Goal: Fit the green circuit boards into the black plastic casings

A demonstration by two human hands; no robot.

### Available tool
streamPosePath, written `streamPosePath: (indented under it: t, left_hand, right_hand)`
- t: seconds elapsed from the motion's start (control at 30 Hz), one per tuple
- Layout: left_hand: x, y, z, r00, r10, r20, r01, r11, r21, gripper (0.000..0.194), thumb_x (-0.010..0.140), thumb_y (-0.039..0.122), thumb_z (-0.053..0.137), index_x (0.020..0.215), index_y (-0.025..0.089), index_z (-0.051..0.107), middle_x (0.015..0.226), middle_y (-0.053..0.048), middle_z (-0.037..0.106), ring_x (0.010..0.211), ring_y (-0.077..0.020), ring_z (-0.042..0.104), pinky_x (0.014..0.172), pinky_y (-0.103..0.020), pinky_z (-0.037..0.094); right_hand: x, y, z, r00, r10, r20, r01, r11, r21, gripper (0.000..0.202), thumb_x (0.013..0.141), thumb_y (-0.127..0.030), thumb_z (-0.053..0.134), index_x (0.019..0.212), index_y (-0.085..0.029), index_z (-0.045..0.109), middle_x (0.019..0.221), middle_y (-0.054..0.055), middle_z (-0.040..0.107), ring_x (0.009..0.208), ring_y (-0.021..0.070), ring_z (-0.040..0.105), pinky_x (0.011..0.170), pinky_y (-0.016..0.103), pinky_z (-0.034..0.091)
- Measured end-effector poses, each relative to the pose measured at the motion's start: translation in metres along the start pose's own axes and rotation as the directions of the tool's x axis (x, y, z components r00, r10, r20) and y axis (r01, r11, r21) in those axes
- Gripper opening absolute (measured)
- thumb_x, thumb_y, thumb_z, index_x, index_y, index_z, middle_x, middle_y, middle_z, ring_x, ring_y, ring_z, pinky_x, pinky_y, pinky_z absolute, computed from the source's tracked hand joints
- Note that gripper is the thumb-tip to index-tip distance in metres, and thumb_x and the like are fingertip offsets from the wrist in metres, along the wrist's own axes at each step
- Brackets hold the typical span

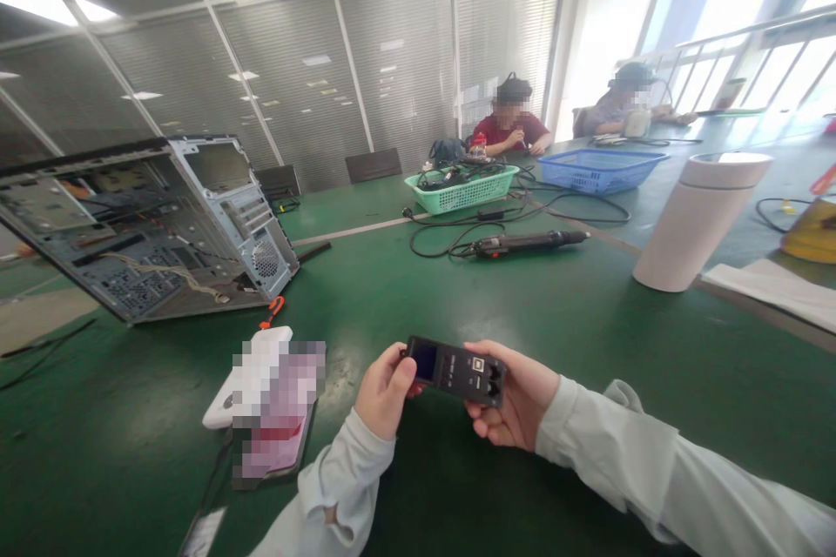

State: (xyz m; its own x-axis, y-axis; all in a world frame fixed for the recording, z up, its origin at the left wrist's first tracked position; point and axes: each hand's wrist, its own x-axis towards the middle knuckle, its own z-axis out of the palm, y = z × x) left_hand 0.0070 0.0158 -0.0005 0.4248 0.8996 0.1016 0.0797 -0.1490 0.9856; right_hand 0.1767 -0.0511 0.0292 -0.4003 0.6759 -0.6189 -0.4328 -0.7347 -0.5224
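Above the green tabletop I hold a small black electronic device [455, 374] with a dark screen at its left end and several ports, one a square USB-type socket, toward its right. My left hand [384, 390] grips the screen end, thumb on the front near the screen's edge. Around the other end curl the fingers of my right hand [522, 400], partly hidden behind the casing. Left of my left hand lie a white power bank-like block [252, 379] and a pinkish phone-shaped item [293, 418], both partly blurred.
An opened computer case [163, 226] stands tilted in view at the left. Ahead are an electric screwdriver [522, 244] with its cable, a green basket [463, 191] of cables and a blue basket [597, 174]. A pale tumbler [692, 226] stands right. Two people sit at the far side.
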Motion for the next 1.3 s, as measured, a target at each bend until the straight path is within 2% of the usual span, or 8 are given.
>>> streamPosePath:
  t: [0.2,0.37,0.43,0.63,0.8,0.93,1.13,1.3]
  left_hand:
    - [0.009,-0.017,-0.001,0.987,-0.144,-0.074,0.143,0.99,-0.016,0.061,0.065,0.071,0.036,0.045,0.015,0.05,0.037,-0.002,0.048,0.038,-0.0107,0.045,0.041,-0.024,0.036]
    - [0.005,-0.004,0.002,0.992,-0.115,-0.048,0.112,0.992,-0.056,0.048,0.067,0.06,0.048,0.077,0.014,0.055,0.056,0.001,0.054,0.044,-0.0106,0.05,0.041,-0.022,0.037]
    - [0.001,0.001,0.004,0.999,-0.053,-0.004,0.053,0.999,-0.001,0.048,0.068,0.054,0.052,0.096,0.015,0.051,0.075,-0.003,0.059,0.054,-0.0123,0.054,0.045,-0.023,0.04]
    - [-0.008,0.004,0.01,0.987,0.074,0.14,-0.098,0.98,0.173,0.051,0.063,0.028,0.064,0.107,0.019,0.04,0.106,-0.009,0.052,0.085,-0.0173,0.054,0.059,-0.024,0.046]
    - [-0.011,0.003,0.012,0.988,0.138,0.067,-0.154,0.914,0.376,0.051,0.053,0.024,0.071,0.097,0.021,0.045,0.095,-0.006,0.056,0.08,-0.0188,0.055,0.058,-0.026,0.045]
    - [-0.012,0.004,0.011,0.986,0.153,0.066,-0.166,0.867,0.47,0.051,0.05,0.026,0.073,0.092,0.023,0.045,0.097,-0.004,0.057,0.076,-0.0181,0.055,0.058,-0.028,0.044]
    - [-0.008,-0.001,0.012,0.992,0.106,0.074,-0.117,0.979,0.166,0.041,0.064,0.039,0.063,0.094,0.019,0.045,0.09,-0.006,0.055,0.08,-0.017,0.052,0.058,-0.025,0.041]
    - [0.0,-0.007,0.009,0.998,0.008,0.062,-0.006,0.999,-0.039,0.035,0.067,0.048,0.059,0.079,0.017,0.05,0.074,-0.002,0.054,0.069,-0.0125,0.05,0.058,-0.024,0.039]
  right_hand:
    - [-0.002,0.0,0.003,0.988,0.047,0.146,-0.048,0.999,0.001,0.064,0.092,-0.054,0.003,0.077,-0.012,0.048,0.05,0.004,0.049,0.043,0.0143,0.054,0.037,0.017,0.044]
    - [0.004,-0.004,0.002,0.993,-0.102,-0.065,0.103,0.995,0.007,0.038,0.094,-0.043,0.028,0.094,-0.01,0.046,0.071,0.006,0.055,0.052,0.0151,0.058,0.041,0.017,0.046]
    - [0.006,-0.005,0.0,0.96,-0.23,-0.161,0.229,0.973,-0.025,0.023,0.091,-0.032,0.039,0.106,-0.014,0.041,0.076,0.005,0.056,0.057,0.0161,0.06,0.044,0.017,0.048]
    - [0.017,-0.003,-0.011,0.824,-0.5,-0.266,0.49,0.865,-0.11,0.042,0.078,-0.02,0.059,0.111,-0.02,0.033,0.073,0.001,0.054,0.054,0.0108,0.055,0.048,0.017,0.048]
    - [0.024,0.001,-0.02,0.762,-0.628,-0.16,0.607,0.778,-0.163,0.056,0.059,-0.027,0.077,0.101,-0.017,0.04,0.09,0.004,0.053,0.073,0.0125,0.056,0.051,0.014,0.049]
    - [0.024,0.004,-0.022,0.679,-0.734,-0.017,0.691,0.646,-0.324,0.063,0.059,-0.039,0.076,0.099,-0.018,0.032,0.087,0.002,0.053,0.073,0.0135,0.056,0.05,0.016,0.05]
    - [0.019,0.004,-0.018,0.591,-0.806,0.03,0.745,0.531,-0.403,0.058,0.066,-0.044,0.07,0.101,-0.017,0.031,0.088,0.003,0.05,0.071,0.012,0.054,0.048,0.014,0.048]
    - [0.018,0.006,-0.014,0.604,-0.797,0.009,0.745,0.561,-0.361,0.057,0.067,-0.043,0.07,0.1,-0.017,0.031,0.088,0.002,0.05,0.068,0.0101,0.053,0.049,0.014,0.048]
